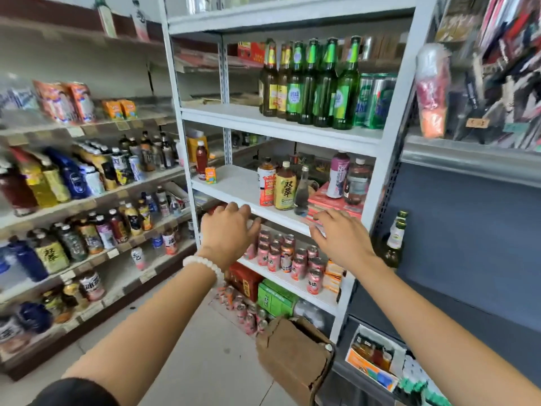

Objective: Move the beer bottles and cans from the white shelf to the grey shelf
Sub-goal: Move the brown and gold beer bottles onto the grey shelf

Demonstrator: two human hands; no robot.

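Several green and brown beer bottles (322,83) stand in a row at the right end of the white shelf's (234,114) upper board, with green beer cans (374,101) beside them. Two beer bottles (395,238) stand on the grey shelf (468,230) to the right. My left hand (228,232) and my right hand (339,235) are both raised in front of the white shelf, two boards below the beer. Both are empty with fingers spread, and neither touches a bottle.
Tea and juice bottles (284,186) stand on the board just above my hands, pink cans (289,259) below. A torn cardboard box (292,356) sits on the floor. A long drinks shelf (87,200) runs along the left.
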